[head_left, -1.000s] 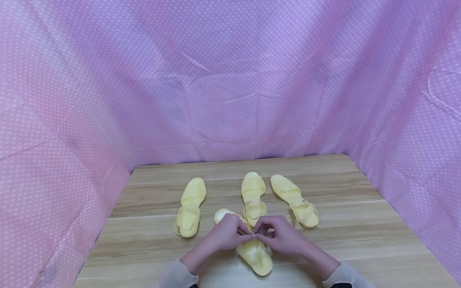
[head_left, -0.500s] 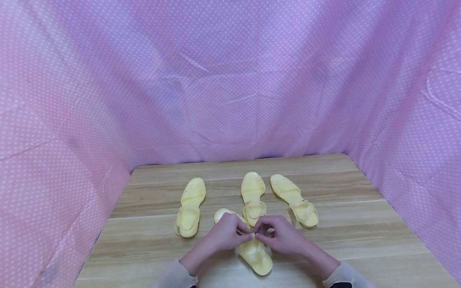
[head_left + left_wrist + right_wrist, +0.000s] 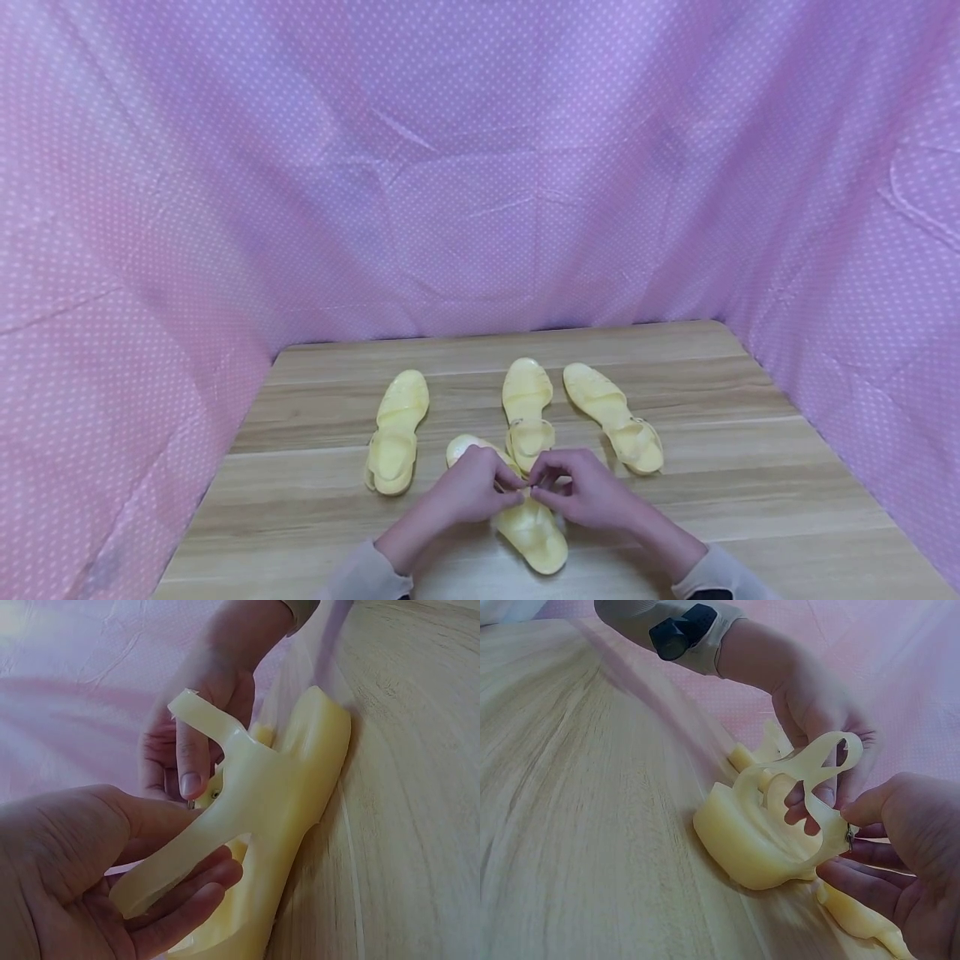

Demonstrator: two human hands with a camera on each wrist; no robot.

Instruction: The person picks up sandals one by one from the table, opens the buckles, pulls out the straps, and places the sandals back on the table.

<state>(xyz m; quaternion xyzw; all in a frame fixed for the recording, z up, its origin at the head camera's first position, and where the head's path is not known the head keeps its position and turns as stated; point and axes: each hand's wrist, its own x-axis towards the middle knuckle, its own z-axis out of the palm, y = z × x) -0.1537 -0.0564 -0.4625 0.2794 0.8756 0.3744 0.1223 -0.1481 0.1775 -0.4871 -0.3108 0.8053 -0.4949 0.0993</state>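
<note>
A pale yellow jelly sandal (image 3: 532,533) lies slantwise on the table near its front, heel toward me. Its ankle strap (image 3: 187,855) is in my left hand (image 3: 474,485), held between thumb and fingers. Opposite it, my right hand (image 3: 581,490) pinches the side that carries a small metal buckle (image 3: 850,837). Both hands' fingertips nearly meet above the sandal and hide its middle. In the right wrist view a loop of strap (image 3: 847,754) stands up by the left hand (image 3: 825,705).
Three matching sandals lie farther back: one on the left (image 3: 397,433), one in the middle (image 3: 527,392) just beyond my hands, one on the right (image 3: 615,417). Pink dotted cloth (image 3: 480,208) hangs around the wooden table (image 3: 322,400).
Hardly anything differs. My left thumb shifts very slightly at the strap; the sandals and my right hand stay where they were.
</note>
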